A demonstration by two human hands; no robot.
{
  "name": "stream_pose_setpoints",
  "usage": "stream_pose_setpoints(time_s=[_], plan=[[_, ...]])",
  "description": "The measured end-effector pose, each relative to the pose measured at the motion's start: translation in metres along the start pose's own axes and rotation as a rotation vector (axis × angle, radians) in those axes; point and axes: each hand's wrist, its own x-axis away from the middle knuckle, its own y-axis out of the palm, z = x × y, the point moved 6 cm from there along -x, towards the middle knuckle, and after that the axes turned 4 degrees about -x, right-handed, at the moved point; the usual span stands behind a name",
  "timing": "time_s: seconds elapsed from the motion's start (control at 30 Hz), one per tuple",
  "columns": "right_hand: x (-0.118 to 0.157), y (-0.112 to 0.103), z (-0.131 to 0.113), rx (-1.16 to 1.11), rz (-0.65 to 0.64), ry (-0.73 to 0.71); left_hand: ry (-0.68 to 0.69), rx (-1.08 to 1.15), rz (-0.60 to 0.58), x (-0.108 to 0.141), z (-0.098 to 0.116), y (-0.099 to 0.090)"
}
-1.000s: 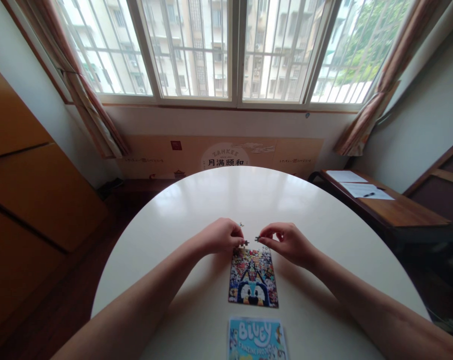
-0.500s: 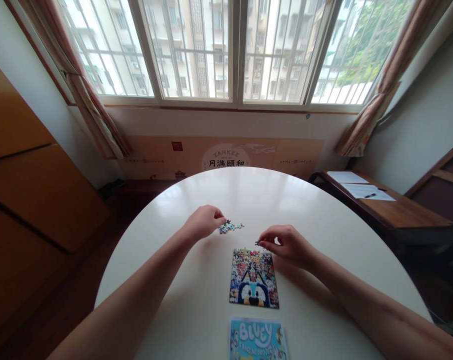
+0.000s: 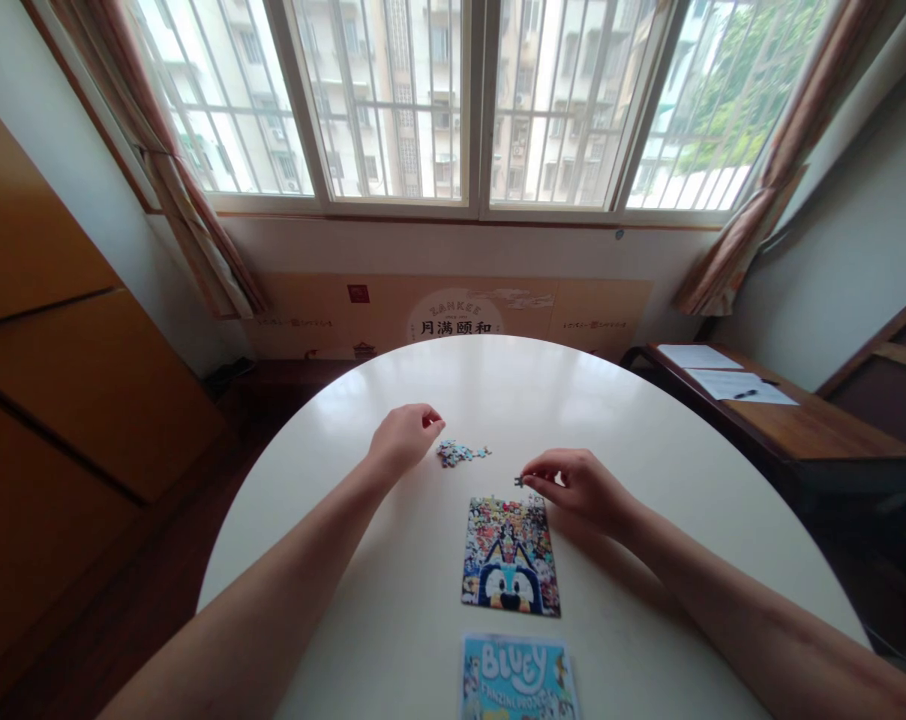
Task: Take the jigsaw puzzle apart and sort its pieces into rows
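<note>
My right hand (image 3: 565, 485) pinches a small puzzle piece (image 3: 520, 481) between thumb and fingertips, just above the far edge of a jigsaw puzzle (image 3: 509, 560). The puzzle shows a blue cartoon dog's head below many small colourful figures, and its far edge is uneven. My left hand (image 3: 408, 438) is closed, fingers curled together, beside and slightly beyond a small pile of loose puzzle pieces (image 3: 457, 453). Whether anything sits between its fingertips is hidden. Nearer to me lies a light blue picture sheet (image 3: 517, 680) lettered "BLUEY", cut off by the frame's bottom.
All of this rests on a round white table (image 3: 393, 620). A wooden side table (image 3: 843, 425) at the right bears papers (image 3: 745, 386) and a pen. Barred windows and curtains are ahead; a wooden cabinet (image 3: 70, 400) stands at the left.
My left hand has drawn back from the loose pieces, slightly up and left. My right hand keeps its piece near the puzzle's far edge. The view has shifted slightly.
</note>
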Motion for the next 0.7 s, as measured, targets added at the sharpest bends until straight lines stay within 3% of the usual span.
stream_pose_setpoints(time_s=[0.13,0.23,0.33,0.5,0.7], plan=[[0.0,-0.002,0.001,-0.03,0.033,0.046,0.215,0.071,0.086,0.013,0.03,-0.003],[-0.001,-0.002,0.002,-0.055,0.045,0.09,0.372,0.172,-0.005,0.03,0.061,0.009],[-0.001,-0.002,0.001,-0.063,0.052,0.115,0.423,0.232,-0.093,0.044,0.081,0.02],[0.0,-0.001,-0.001,-0.081,0.069,0.124,0.374,0.284,-0.177,0.049,0.087,0.028],[0.001,0.0,-0.002,-0.15,0.1,0.116,0.337,0.366,-0.174,0.043,0.081,0.027]])
